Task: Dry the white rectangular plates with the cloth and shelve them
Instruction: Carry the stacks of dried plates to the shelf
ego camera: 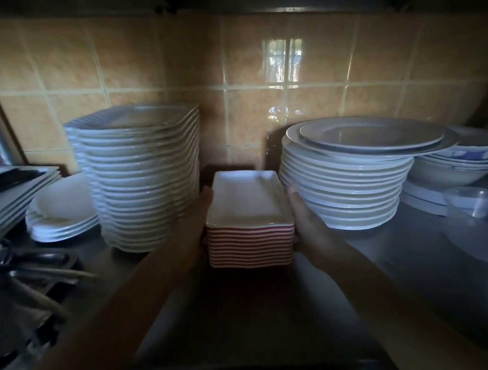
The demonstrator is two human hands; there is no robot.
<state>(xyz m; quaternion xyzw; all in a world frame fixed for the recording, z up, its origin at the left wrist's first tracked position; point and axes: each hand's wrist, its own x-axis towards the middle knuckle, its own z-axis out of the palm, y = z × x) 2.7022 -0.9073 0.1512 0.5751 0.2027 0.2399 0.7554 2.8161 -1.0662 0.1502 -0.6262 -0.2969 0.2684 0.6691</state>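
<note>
— White rectangular plates (247, 208), a stack of them with red lines showing between the rims: where do we have them?

— Between our two hands, in the middle of the dim steel shelf (390, 275), in the gap between two taller piles. We cannot tell whether the bottom plate rests on the shelf or hangs just above it.

— And our fingers?

— Our left hand (198, 229) is clamped on the left side of the stack and our right hand (308, 220) on the right side, each thumb reaching up to the rim of the top plate. The other fingers are lost in shadow beside the stack, so we can only say that they are holding it, not how they lie.

— What stands to the left?

— A tall pile of white square plates with wavy rims (146, 178), just beside our left hand. Farther left we see a low pile of shallow white dishes (61, 216), some flat steel trays (9, 188) and, nearer, dark metal utensils (39, 271).

— To the right?

— A pile of round white plates (348, 188), with our right thumb nearly against it. Beyond that sit white bowls with blue patterns (468, 152) and clear plastic tubs (472, 204).

— Behind it all?

— An orange tiled wall (139, 61) at the far side, glossy where light reflects.
</note>
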